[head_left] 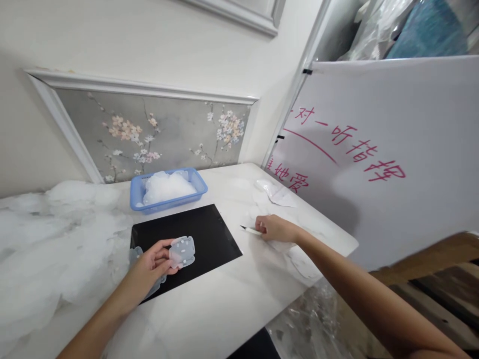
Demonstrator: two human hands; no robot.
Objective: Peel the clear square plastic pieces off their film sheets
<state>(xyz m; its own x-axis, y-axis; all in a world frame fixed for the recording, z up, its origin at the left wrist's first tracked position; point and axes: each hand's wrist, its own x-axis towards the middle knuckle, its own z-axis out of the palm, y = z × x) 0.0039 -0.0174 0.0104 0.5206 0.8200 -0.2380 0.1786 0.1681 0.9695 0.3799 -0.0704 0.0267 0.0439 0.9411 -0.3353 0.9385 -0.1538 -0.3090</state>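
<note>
My left hand (151, 267) pinches a small translucent plastic piece (182, 252) with white dots, held over the left part of a black mat (209, 234). More clear plastic pieces (135, 253) lie under and beside that hand. My right hand (275, 228) rests closed on the white table (232, 294) to the right of the mat, gripping a thin white pen-like tool (250, 230) whose dark tip points left.
A blue basket (140, 192) heaped with translucent plastic stands behind the mat. Piles of clear plastic (56, 239) cover the table's left side. A crumpled clear bag (275, 192) lies at the back right. A whiteboard (392, 149) with red writing leans at the right.
</note>
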